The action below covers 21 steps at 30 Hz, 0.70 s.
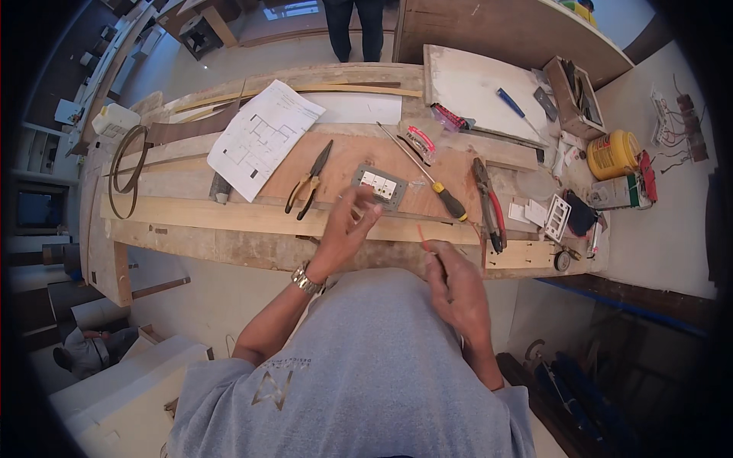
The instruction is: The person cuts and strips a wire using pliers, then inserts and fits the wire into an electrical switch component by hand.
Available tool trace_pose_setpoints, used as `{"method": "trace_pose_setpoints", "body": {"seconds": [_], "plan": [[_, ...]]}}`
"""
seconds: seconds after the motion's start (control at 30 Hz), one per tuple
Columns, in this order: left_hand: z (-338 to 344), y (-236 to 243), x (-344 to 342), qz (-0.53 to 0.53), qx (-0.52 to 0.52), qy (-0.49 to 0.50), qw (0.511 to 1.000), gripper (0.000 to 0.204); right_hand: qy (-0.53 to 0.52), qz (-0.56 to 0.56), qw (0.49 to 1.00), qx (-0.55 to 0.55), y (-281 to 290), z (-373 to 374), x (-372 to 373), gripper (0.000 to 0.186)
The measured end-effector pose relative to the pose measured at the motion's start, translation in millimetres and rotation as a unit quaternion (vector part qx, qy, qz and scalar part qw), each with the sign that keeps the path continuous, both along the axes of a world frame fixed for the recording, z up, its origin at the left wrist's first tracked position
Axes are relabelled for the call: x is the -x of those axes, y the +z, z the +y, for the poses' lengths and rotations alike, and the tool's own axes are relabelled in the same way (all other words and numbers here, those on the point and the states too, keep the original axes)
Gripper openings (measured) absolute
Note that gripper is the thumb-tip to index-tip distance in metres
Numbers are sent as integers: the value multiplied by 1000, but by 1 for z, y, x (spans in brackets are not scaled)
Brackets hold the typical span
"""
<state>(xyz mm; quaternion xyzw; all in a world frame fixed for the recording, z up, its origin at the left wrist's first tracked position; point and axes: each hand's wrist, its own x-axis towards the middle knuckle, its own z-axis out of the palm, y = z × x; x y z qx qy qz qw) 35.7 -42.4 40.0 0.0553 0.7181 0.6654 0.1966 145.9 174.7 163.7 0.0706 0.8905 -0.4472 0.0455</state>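
A grey switch plate (pixel 389 200) with white modules lies on the brown board in front of me. My left hand (pixel 350 231) is at its near left corner, fingers half bent and apart; whether a fingertip touches the plate I cannot tell. My right hand (pixel 456 284) is closed on a thin red wire (pixel 422 233), whose free end points up. Left of the plate rest long-nose pliers (pixel 308 180) with yellow-black handles. A yellow-black screwdriver (pixel 447 200) lies to the right, then larger pliers (pixel 495 204) with red and dark handles.
A sheet with a printed floor plan (pixel 259 141) lies at the left, near a coiled strip (pixel 127 174). Toward the right are a white board (pixel 481 84), a blue screwdriver (pixel 516 105), a wooden box (pixel 576 99), a yellow tub (pixel 613 155) and white frames (pixel 557 217). Someone's legs (pixel 354 30) show beyond the bench.
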Motion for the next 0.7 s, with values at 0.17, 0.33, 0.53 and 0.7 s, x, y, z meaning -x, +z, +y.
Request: {"method": "trace_pose_setpoints", "body": {"seconds": [0.17,0.33,0.53,0.7], "plan": [[-12,-11,42,351,290,-60,888,96,9,49,994,-98,15,20,-10,17],[-14,-25,70,325,326,-136,877,92,40,79,990,-111,12,26,-4,15],[-14,-26,87,302,351,-183,867,83,32,26,998,-48,-11,26,14,14],[-12,-32,90,350,291,-178,873,71,2,-22,999,46,-43,27,28,24]]}}
